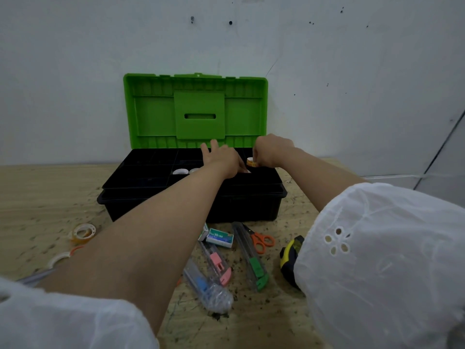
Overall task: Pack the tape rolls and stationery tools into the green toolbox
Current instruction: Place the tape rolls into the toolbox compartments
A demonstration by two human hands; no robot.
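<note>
Pinching a tape roll (251,162) in my right grip (273,151), I am holding my left grip (222,160) spread over the toolbox (251,207).

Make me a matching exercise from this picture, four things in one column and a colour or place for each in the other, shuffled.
Column one:
1. scissors
2. tape measure
3. toolbox lid
4. small tape roll

Column two:
A. yellow and black
B. pinched by the right hand over the black tray
C. orange handles
D. green, standing open near the wall

Pairs: 1-C, 2-A, 3-D, 4-B
</note>
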